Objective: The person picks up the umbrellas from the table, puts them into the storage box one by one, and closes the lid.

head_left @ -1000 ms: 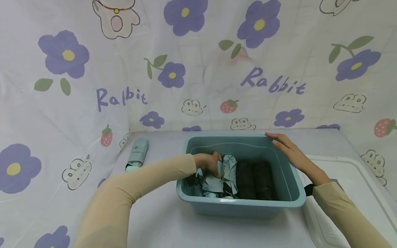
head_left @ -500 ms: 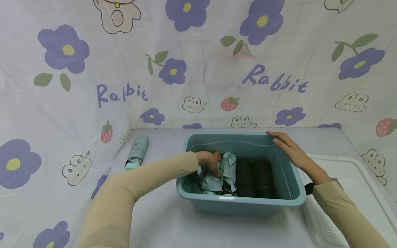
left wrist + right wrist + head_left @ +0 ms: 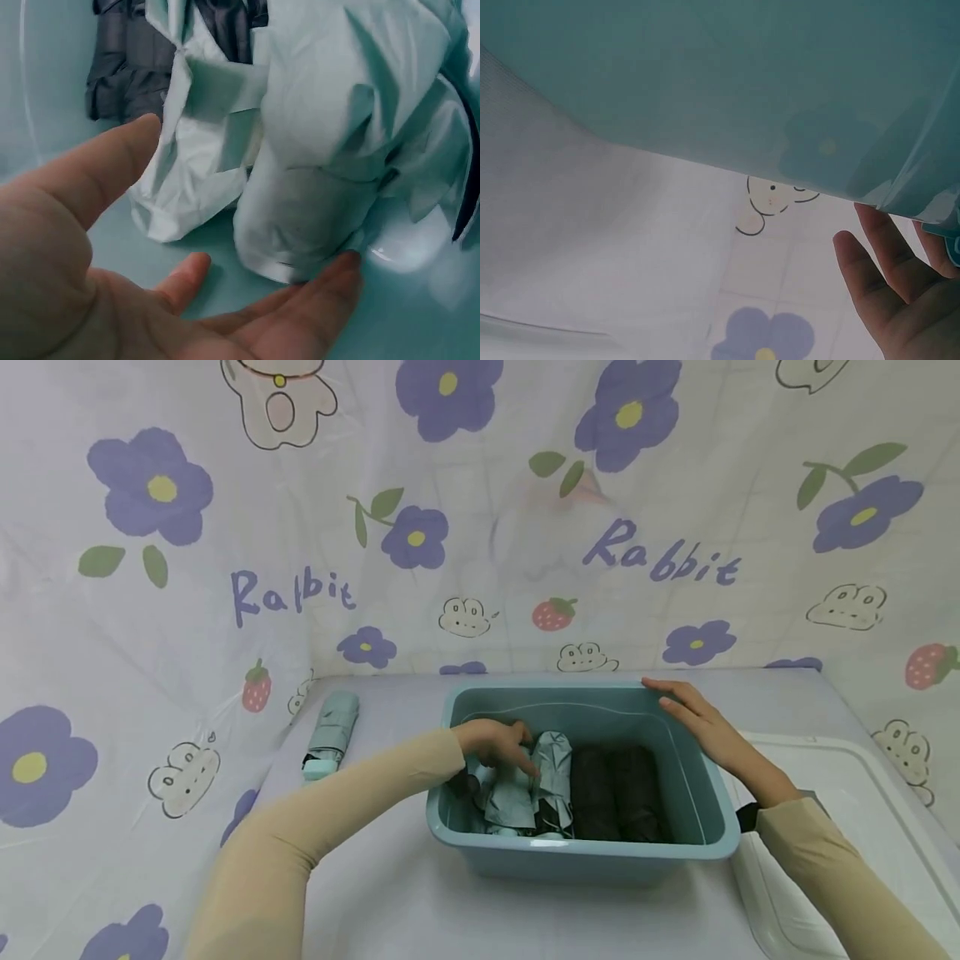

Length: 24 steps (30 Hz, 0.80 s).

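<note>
Inside a blue-green plastic bin (image 3: pixel 592 853) lie several folded umbrellas side by side. My left hand (image 3: pixel 498 745) is in the bin's left part, over a pale green umbrella (image 3: pixel 512 802). In the left wrist view its fingers are spread, with fingertips right at the rounded end of that umbrella (image 3: pixel 300 217). Beside it lies a second pale green umbrella (image 3: pixel 553 768), then two black ones, a nearer black umbrella (image 3: pixel 592 793) and a farther black umbrella (image 3: pixel 637 793). My right hand (image 3: pixel 697 722) rests with extended fingers on the bin's back right corner.
Another pale green folded umbrella (image 3: pixel 333 727) lies on the table left of the bin. A white lid-like tray (image 3: pixel 847 802) lies to the right, under my right forearm. A flower-printed curtain (image 3: pixel 480 527) hangs behind the table.
My left hand has loosened from the pale green umbrella in the bin; its fingers have spread and it has shifted slightly left. The right hand stays at the corner.
</note>
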Available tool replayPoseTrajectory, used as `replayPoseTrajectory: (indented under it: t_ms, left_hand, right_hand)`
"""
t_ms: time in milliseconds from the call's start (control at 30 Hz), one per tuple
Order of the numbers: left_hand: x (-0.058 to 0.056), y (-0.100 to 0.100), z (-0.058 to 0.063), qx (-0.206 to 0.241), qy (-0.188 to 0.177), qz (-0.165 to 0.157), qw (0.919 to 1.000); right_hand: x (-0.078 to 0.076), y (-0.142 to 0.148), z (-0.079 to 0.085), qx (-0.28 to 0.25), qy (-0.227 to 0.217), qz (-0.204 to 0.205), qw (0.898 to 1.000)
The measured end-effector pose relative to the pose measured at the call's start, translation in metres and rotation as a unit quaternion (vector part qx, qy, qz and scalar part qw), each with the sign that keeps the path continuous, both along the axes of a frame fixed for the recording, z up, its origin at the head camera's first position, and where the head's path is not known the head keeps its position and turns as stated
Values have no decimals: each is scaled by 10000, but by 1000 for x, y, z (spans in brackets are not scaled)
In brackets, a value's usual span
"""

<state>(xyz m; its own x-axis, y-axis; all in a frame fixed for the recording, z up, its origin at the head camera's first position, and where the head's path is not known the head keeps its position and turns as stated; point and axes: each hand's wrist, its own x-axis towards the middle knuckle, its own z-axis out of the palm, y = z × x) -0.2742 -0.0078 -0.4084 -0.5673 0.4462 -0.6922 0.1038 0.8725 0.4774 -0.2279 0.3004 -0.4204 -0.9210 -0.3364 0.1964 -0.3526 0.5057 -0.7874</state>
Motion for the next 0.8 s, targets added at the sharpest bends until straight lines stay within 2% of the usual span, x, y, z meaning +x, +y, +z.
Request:
replayPoseTrajectory:
  t_ms: [167, 333, 600, 800]
  left_hand:
    - [2, -3, 12, 332, -16, -48, 9994]
    - [4, -4, 23, 449, -14, -255, 9987]
    - [9, -11, 40, 526, 482, -766, 9945]
    - [6, -21, 40, 943, 974, -1101, 9846]
  right_hand:
    - [0, 1, -1, 43, 43, -10, 10000]
    - [0, 1, 0, 43, 24, -16, 10000]
    - [-1, 0, -2, 52, -20, -22, 10000]
    - [-2, -1, -3, 4, -23, 5, 10000]
